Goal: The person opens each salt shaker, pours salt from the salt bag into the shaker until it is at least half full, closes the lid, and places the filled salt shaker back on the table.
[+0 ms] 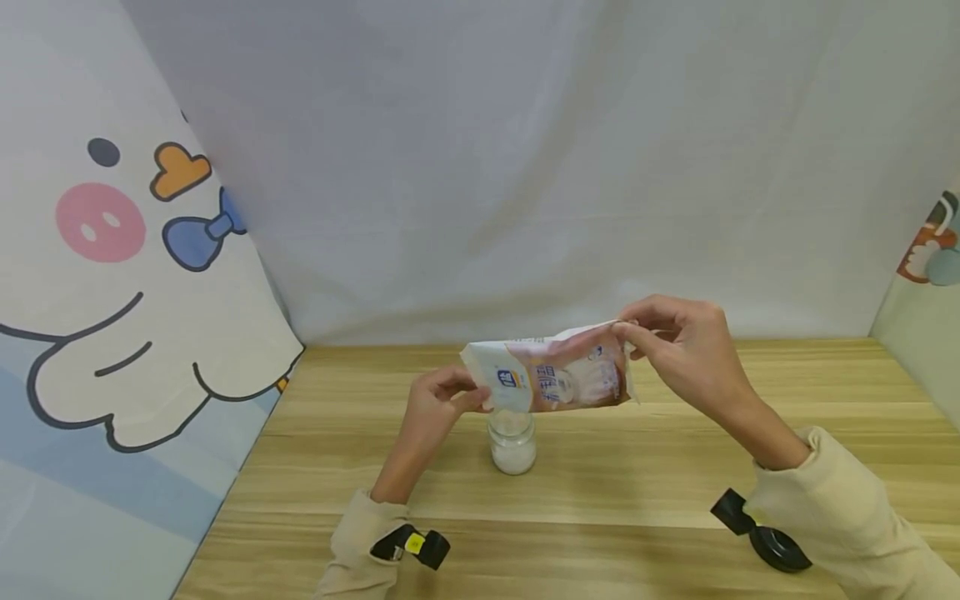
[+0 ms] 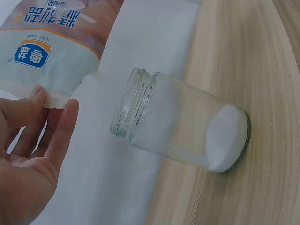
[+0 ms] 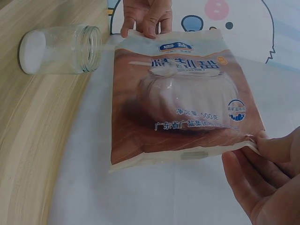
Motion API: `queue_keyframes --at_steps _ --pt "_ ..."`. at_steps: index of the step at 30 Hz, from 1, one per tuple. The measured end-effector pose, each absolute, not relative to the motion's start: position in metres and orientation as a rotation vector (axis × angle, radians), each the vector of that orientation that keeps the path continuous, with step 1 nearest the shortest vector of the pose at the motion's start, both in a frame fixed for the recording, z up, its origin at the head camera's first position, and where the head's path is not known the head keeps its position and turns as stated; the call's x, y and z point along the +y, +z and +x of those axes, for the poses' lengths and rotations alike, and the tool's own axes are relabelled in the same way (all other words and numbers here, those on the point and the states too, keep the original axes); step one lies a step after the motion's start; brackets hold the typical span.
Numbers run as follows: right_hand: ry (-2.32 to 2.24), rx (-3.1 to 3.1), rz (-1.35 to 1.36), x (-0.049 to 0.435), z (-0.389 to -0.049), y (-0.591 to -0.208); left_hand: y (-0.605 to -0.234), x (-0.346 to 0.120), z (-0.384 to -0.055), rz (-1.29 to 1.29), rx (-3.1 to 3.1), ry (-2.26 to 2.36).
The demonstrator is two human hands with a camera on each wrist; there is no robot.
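Observation:
A salt bag [image 1: 562, 371], brown and pale blue with printed lettering, is held on its side above the table. My left hand [image 1: 442, 408] pinches the pale-blue end by a corner between thumb and fingers. At the other end, my right hand [image 1: 686, 354] grips the upper corner of the brown part. Just below the left end stands an upright, lidless glass jar [image 2: 183, 119], touched by neither hand. White salt [image 2: 228, 136] covers its bottom, heaped to one side. A faint pale stream [image 3: 108, 47] runs from the bag's corner toward the jar's mouth in the right wrist view.
The wood-grain table [image 1: 600, 533] lies under both arms. A pale cloth [image 1: 525, 167] hangs behind, and a cartoon-printed panel [image 1: 97, 333] stands at the left. Black wrist straps with cameras [image 1: 408, 546] sit on both sleeves.

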State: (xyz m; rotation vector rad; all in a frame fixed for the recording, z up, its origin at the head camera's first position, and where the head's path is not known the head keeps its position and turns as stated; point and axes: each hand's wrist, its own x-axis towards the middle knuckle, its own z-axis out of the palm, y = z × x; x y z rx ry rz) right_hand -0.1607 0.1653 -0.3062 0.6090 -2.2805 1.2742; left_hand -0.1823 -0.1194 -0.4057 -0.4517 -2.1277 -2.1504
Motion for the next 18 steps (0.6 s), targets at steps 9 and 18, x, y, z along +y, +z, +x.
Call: queue_keyframes --at_steps 9,18 --pt "1.276 -2.286 0.612 0.1657 -0.1613 -0.3071 -0.4073 -0.1188 -0.1826 -0.453 -2.107 -2.154" --pt "1.283 -2.28 0.622 0.1657 -0.1619 -0.3074 -0.4072 -0.1191 -0.1819 -0.443 -2.113 -2.147"
